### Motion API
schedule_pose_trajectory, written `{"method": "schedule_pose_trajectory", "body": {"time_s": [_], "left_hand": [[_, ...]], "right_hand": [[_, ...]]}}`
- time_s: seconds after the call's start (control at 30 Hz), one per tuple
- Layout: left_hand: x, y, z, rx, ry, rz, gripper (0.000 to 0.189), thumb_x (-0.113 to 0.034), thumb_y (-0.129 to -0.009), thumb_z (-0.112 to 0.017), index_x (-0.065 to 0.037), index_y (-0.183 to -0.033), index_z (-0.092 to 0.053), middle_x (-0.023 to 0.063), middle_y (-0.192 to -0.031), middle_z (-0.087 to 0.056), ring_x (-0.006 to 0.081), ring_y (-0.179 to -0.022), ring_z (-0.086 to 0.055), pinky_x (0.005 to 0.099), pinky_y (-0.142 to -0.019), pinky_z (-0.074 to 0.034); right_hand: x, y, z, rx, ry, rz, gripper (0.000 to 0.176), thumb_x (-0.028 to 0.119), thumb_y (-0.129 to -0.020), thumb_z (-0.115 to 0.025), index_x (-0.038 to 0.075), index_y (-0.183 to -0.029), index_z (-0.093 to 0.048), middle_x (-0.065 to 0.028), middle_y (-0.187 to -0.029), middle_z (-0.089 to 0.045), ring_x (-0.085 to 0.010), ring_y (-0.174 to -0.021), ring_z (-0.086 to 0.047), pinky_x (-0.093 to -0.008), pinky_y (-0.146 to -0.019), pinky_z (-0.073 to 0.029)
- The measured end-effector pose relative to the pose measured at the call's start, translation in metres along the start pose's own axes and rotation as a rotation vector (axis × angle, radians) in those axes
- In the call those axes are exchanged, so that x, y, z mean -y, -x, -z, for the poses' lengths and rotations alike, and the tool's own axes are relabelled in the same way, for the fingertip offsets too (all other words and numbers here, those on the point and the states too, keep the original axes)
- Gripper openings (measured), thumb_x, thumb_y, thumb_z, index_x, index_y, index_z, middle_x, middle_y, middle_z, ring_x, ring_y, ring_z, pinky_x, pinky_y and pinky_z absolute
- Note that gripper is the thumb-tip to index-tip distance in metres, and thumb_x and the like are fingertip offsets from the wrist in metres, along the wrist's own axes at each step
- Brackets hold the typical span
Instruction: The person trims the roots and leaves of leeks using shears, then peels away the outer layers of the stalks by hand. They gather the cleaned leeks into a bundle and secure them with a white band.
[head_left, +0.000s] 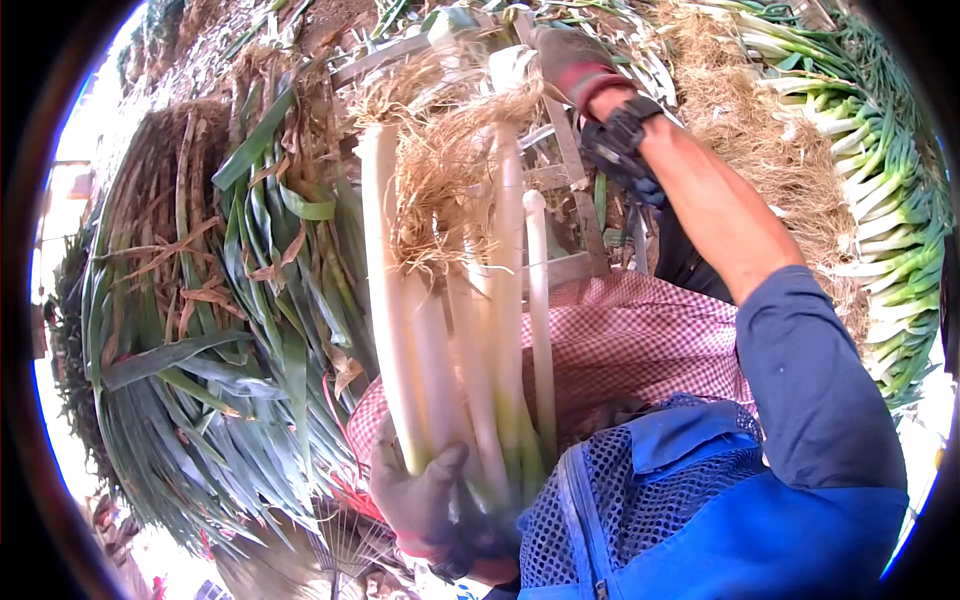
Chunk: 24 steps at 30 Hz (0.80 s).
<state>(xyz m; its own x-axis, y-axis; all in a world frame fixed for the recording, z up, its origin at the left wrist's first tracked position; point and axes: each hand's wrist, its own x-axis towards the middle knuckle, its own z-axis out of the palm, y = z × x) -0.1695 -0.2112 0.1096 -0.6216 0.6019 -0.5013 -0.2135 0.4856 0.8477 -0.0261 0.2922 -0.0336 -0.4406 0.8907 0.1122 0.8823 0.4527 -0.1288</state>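
A bundle of leeks (430,340) with long white stems stands upright in front of my body, its tangled tan roots (440,190) at the top. My left hand (435,495), in a dark grey glove, grips the bundle low down where the stems turn green. My right hand (575,65), in a dark glove with a red cuff, is at the top, just right of the roots; its fingers are mostly hidden. One thinner stem (540,300) stands at the bundle's right side.
A large pile of leeks (190,400) with long green leaves lies at the left. More leeks (880,240) lie in a row at the right, beside a band of dry roots (790,170). A checkered cloth (640,330) covers my lap. Behind the bundle is a frame (575,150).
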Motion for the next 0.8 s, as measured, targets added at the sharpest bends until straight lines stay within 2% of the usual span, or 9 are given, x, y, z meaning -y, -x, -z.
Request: {"method": "schedule_pose_trajectory", "body": {"time_s": [0.1,0.17,0.4,0.5,0.57,0.6,0.63,0.7,0.8], "left_hand": [[-0.006,-0.001,-0.005,0.029,0.081,0.019,0.087,-0.018,-0.076,-0.099,0.01,-0.146,-0.056,0.0148,-0.126,-0.073,0.0231,-0.114,-0.071,0.0349,-0.1,-0.058],[-0.006,0.0,-0.005,0.033,0.077,0.02,0.086,-0.018,-0.076,-0.099,0.01,-0.146,-0.056,0.0148,-0.127,-0.073,0.0231,-0.113,-0.071,0.035,-0.1,-0.058],[-0.004,0.001,-0.003,0.005,0.031,0.016,0.085,-0.017,-0.077,-0.099,0.01,-0.145,-0.056,0.0161,-0.127,-0.073,0.0235,-0.113,-0.071,0.0355,-0.101,-0.058],[-0.006,0.0,-0.008,-0.016,0.088,-0.022,0.078,-0.019,-0.077,-0.096,0.009,-0.141,-0.061,0.0132,-0.122,-0.074,0.0209,-0.108,-0.071,0.0353,-0.099,-0.056],[-0.003,-0.001,-0.005,0.0,0.083,-0.027,0.081,-0.018,-0.078,-0.097,0.01,-0.143,-0.058,0.0156,-0.126,-0.073,0.0229,-0.111,-0.071,0.036,-0.101,-0.057],[-0.002,-0.002,-0.003,0.018,0.079,-0.033,0.085,-0.018,-0.079,-0.098,0.011,-0.146,-0.055,0.018,-0.129,-0.072,0.025,-0.114,-0.071,0.0366,-0.102,-0.057],[-0.001,-0.002,-0.004,0.019,0.074,-0.03,0.085,-0.018,-0.079,-0.098,0.011,-0.146,-0.055,0.018,-0.129,-0.072,0.025,-0.114,-0.071,0.0366,-0.102,-0.057],[-0.002,-0.002,-0.007,0.024,0.088,-0.045,0.084,-0.02,-0.079,-0.098,0.011,-0.144,-0.056,0.0179,-0.128,-0.073,0.0245,-0.114,-0.071,0.0367,-0.103,-0.056],[-0.014,-0.003,-0.011,0.037,0.012,-0.111,0.084,-0.023,-0.079,-0.099,0.012,-0.143,-0.058,0.018,-0.127,-0.073,0.0237,-0.115,-0.071,0.0363,-0.104,-0.055]], "right_hand": [[-0.001,0.007,0.002,-0.247,-0.059,-0.12,0.026,0.024,-0.095,-0.063,0.01,-0.093,-0.085,-0.0164,-0.093,-0.082,-0.0341,-0.084,-0.08,-0.0503,-0.067,-0.059],[-0.034,-0.041,0.006,0.111,0.655,0.365,0.028,0.028,-0.097,-0.062,0.011,-0.096,-0.085,-0.0136,-0.092,-0.081,-0.0324,-0.082,-0.078,-0.0502,-0.065,-0.057],[-0.122,-0.1,0.108,-0.029,0.723,0.601,0.035,0.032,-0.103,-0.058,0.007,-0.116,-0.08,-0.0151,-0.087,-0.078,-0.0355,-0.079,-0.076,-0.0488,-0.068,-0.056],[-0.057,-0.012,0.107,-0.148,-0.172,0.219,0.038,0.032,-0.097,-0.072,0.006,-0.124,-0.076,-0.0276,-0.121,-0.075,-0.0416,-0.113,-0.074,-0.0495,-0.094,-0.057],[-0.02,0.031,0.1,0.37,-0.279,0.085,0.035,0.027,-0.098,-0.075,0.008,-0.127,-0.074,-0.0133,-0.108,-0.08,-0.0258,-0.11,-0.076,-0.043,-0.086,-0.063],[-0.048,0.049,0.046,0.018,0.119,0.917,0.024,0.026,-0.104,-0.072,0.009,-0.12,-0.076,-0.0081,-0.095,-0.079,-0.0207,-0.095,-0.076,-0.0383,-0.078,-0.062],[-0.037,0.078,0.038,0.72,-0.442,0.462,0.018,0.022,-0.103,-0.072,0.007,-0.112,-0.077,-0.0044,-0.087,-0.076,-0.0157,-0.084,-0.073,-0.0361,-0.073,-0.061],[0.002,0.139,0.045,0.951,-0.662,0.367,0.025,0.023,-0.098,-0.076,0.005,-0.115,-0.078,-0.0094,-0.102,-0.081,-0.0204,-0.08,-0.077,-0.0365,-0.069,-0.065],[0.026,0.205,0.006,1.319,-0.994,-0.02,0.099,0.085,-0.088,-0.066,-0.009,-0.116,-0.074,-0.0188,-0.102,-0.079,-0.0233,-0.089,-0.078,-0.0356,-0.079,-0.068]]}}
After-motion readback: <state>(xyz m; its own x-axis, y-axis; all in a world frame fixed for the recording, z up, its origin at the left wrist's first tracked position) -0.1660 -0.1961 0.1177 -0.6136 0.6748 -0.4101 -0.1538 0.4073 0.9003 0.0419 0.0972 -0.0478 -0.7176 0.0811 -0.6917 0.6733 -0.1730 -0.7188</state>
